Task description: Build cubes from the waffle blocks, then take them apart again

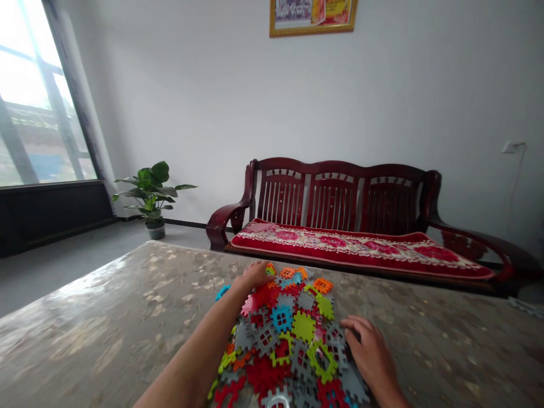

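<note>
A loose pile of flat interlocking plastic building pieces (303, 327) in red, grey, lime green, blue and orange covers the middle of the table. My left arm stretches along the pile's left side. At the far end, my left hand (256, 276) is closed around a small green and orange piece (270, 269); its far fingers are partly hidden. On the near right, my right hand (369, 341) rests beside the pile with fingers apart and slightly bent, their tips by a grey piece (337, 338). A blue window-shaped piece (281, 318) lies between the hands.
The patterned table (140, 306) extends to both sides. Behind it stands a dark red wooden bench (331, 198) with a red floral cushion (352, 243). A potted plant (155, 195) sits on the floor at the left, near a window (38, 107).
</note>
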The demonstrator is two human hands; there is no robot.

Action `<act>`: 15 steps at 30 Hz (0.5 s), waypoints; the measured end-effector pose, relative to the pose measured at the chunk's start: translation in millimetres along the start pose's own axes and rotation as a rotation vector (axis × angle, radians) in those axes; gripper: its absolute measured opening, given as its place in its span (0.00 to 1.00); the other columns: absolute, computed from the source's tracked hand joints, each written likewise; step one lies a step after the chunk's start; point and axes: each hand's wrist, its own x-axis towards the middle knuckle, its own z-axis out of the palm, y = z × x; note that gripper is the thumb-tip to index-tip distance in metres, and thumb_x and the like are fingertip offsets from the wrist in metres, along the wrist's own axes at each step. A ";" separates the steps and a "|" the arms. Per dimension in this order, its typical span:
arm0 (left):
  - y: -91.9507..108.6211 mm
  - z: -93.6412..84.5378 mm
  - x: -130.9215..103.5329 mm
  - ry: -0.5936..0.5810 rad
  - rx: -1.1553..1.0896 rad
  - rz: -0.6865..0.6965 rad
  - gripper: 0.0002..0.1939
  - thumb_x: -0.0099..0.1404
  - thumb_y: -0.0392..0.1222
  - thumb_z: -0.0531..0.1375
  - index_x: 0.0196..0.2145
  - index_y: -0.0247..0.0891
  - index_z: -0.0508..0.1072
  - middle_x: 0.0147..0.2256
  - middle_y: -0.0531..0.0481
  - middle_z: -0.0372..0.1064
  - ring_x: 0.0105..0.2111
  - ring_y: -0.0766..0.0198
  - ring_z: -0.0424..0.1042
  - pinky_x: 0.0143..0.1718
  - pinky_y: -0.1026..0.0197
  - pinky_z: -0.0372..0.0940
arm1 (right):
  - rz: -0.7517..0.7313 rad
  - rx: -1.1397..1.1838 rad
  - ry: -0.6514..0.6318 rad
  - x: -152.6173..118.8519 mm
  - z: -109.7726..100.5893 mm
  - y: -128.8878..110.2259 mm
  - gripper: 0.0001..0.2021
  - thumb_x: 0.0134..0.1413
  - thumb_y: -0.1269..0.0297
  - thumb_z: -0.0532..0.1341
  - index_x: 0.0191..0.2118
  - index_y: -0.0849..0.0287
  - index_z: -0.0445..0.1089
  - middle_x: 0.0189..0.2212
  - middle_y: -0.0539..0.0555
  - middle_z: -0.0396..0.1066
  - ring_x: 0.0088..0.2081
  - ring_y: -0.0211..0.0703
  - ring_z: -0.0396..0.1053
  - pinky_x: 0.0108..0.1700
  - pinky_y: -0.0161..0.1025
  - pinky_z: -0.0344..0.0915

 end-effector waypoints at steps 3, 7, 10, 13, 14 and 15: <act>2.2 2.4 14.7 -0.028 0.006 -0.002 0.30 0.52 0.53 0.63 0.52 0.41 0.69 0.53 0.40 0.69 0.53 0.47 0.68 0.50 0.51 0.64 | 0.001 0.002 -0.004 -0.7 -0.7 -2.1 0.16 0.51 0.60 0.51 0.36 0.51 0.77 0.46 0.54 0.73 0.50 0.49 0.68 0.57 0.46 0.60; 3.4 -2.0 28.0 -0.038 0.002 -0.020 0.28 0.46 0.47 0.67 0.46 0.40 0.72 0.49 0.40 0.71 0.50 0.48 0.71 0.46 0.56 0.66 | 0.001 -0.009 -0.003 -1.6 -2.0 -4.7 0.16 0.52 0.60 0.51 0.36 0.50 0.77 0.46 0.54 0.73 0.50 0.50 0.68 0.57 0.46 0.60; 3.5 -4.6 30.2 -0.039 -0.018 -0.056 0.26 0.43 0.44 0.68 0.42 0.37 0.73 0.42 0.42 0.75 0.44 0.51 0.73 0.41 0.59 0.67 | 0.002 -0.014 -0.005 -1.8 -3.6 -7.3 0.16 0.52 0.61 0.51 0.36 0.50 0.77 0.45 0.53 0.73 0.50 0.49 0.68 0.56 0.46 0.61; 2.8 -3.8 25.3 -0.020 -0.051 -0.081 0.18 0.47 0.44 0.67 0.36 0.35 0.74 0.34 0.44 0.76 0.38 0.54 0.74 0.36 0.63 0.66 | 0.004 -0.014 -0.011 -1.7 -5.6 -10.2 0.16 0.52 0.61 0.50 0.36 0.51 0.76 0.45 0.53 0.73 0.49 0.49 0.68 0.56 0.45 0.60; 2.5 -3.3 22.5 -0.010 -0.061 -0.084 0.15 0.48 0.44 0.66 0.34 0.35 0.74 0.32 0.45 0.75 0.36 0.55 0.74 0.34 0.63 0.66 | 0.007 -0.017 -0.012 -1.6 -6.2 -11.0 0.16 0.52 0.62 0.50 0.36 0.52 0.76 0.45 0.53 0.73 0.49 0.49 0.68 0.56 0.45 0.60; 2.3 -2.9 19.2 0.002 -0.071 -0.085 0.14 0.49 0.43 0.65 0.32 0.34 0.74 0.30 0.46 0.75 0.35 0.56 0.74 0.33 0.64 0.65 | 0.011 -0.021 -0.011 -1.5 -6.7 -11.7 0.16 0.52 0.62 0.50 0.36 0.52 0.76 0.45 0.53 0.73 0.50 0.49 0.67 0.56 0.46 0.59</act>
